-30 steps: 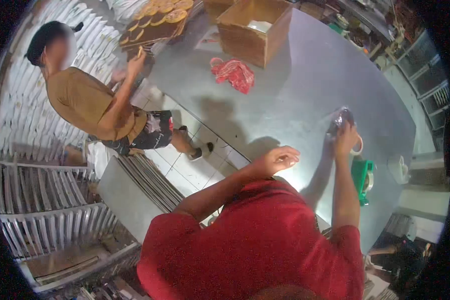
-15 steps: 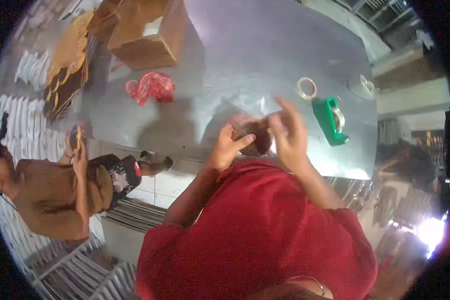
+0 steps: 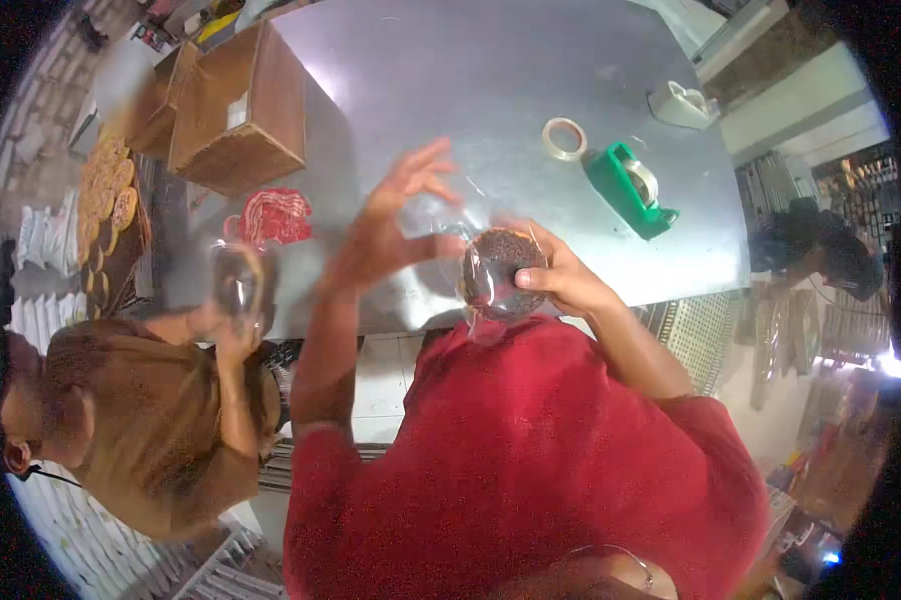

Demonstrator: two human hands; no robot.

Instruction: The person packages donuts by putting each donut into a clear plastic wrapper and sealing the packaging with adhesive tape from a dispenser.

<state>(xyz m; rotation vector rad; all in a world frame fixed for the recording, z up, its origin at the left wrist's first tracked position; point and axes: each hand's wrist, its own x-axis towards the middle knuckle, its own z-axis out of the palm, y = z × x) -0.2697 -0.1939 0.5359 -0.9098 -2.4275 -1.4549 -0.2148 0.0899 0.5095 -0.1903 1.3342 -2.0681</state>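
My right hand [image 3: 562,275] grips a dark brown, round, flat piece [image 3: 505,262] with an orange edge, its thumb across the front. Clear plastic film [image 3: 482,300] shines over the piece and hangs loose at its lower left. My left hand [image 3: 400,215] is open just left of it, fingers spread and slightly blurred. Its thumb points at the film; whether it touches, I cannot tell. Both hands are above the near edge of the metal table [image 3: 450,75].
A green tape dispenser [image 3: 625,190], a tape roll [image 3: 564,139] and a white dispenser [image 3: 683,105] stand right. Left are a cardboard box [image 3: 240,110], red-and-white bundled strips [image 3: 275,215] and orange-rimmed round pieces [image 3: 108,195]. A co-worker [image 3: 155,410] holds a dark film-wrapped piece [image 3: 240,285].
My left hand has let go of the piece and moved up and left, opening. My right hand now grips it. The co-worker has come nearer the table, lifting a wrapped piece.
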